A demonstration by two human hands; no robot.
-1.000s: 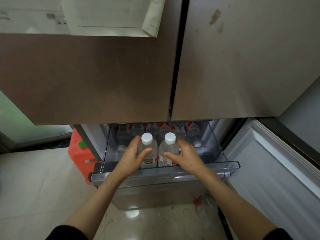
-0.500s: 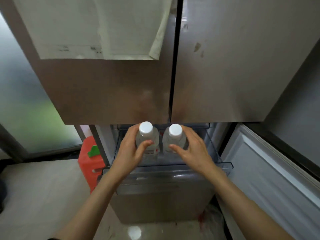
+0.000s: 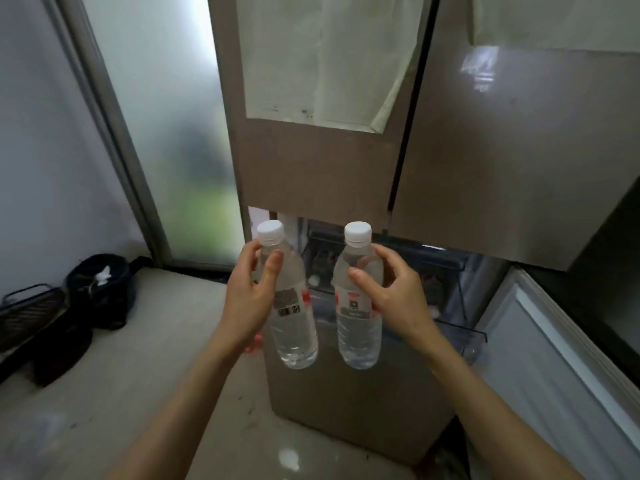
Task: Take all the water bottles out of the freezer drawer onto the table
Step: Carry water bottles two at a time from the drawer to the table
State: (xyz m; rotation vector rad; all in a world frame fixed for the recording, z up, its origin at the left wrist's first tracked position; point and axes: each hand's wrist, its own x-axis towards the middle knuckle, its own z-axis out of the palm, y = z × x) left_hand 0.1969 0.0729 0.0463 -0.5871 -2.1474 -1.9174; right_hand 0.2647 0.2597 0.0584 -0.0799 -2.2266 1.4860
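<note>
I see 2 clear water bottles, left bottle (image 3: 292, 306) w/ white cap, barcode label, right bottle (image 3: 358, 306) same, both upright, held up in front of the open freezer drawer (image 3: 450, 271), side by side, apart

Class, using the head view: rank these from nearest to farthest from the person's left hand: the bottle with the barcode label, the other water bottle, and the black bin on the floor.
1. Barcode-label bottle: gripped in the left hand itself.
2. Other water bottle: just to its right, held by the right hand.
3. Black bin: on the floor, far left by the wall.
</note>
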